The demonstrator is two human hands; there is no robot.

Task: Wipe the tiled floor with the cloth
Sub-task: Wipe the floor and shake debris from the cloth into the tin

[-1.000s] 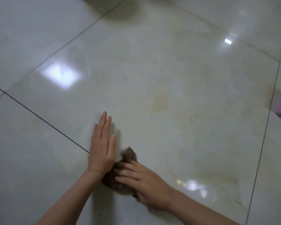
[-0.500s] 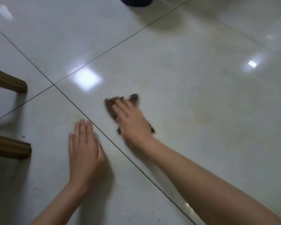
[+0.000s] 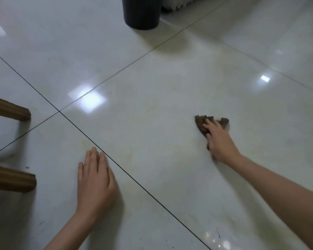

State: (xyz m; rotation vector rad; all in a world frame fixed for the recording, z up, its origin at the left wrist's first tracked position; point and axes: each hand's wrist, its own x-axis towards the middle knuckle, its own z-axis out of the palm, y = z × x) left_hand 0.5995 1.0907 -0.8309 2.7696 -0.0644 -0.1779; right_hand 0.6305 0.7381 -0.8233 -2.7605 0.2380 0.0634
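R hand (image 3: 220,141) presses flat-fingered on bunched brown cloth (image 3: 200,124), mid-tile on floor (image 3: 152,98); long axis unclear. L hand (image 3: 95,181) lies flat, fingers straight, beside grout line (image 3: 134,181).

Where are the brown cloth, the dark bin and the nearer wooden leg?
Brown crumpled cloth (image 3: 200,123): head view, exposed left corner.
Dark cylindrical bin (image 3: 141,13): head view, side wall.
Nearer brown wooden leg (image 3: 11,178): head view, visible middle.

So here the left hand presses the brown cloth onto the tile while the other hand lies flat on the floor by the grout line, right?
Not quite: it is the right hand that presses the brown cloth onto the tile. The left hand is the one lying flat by the grout line, as the head view shows.
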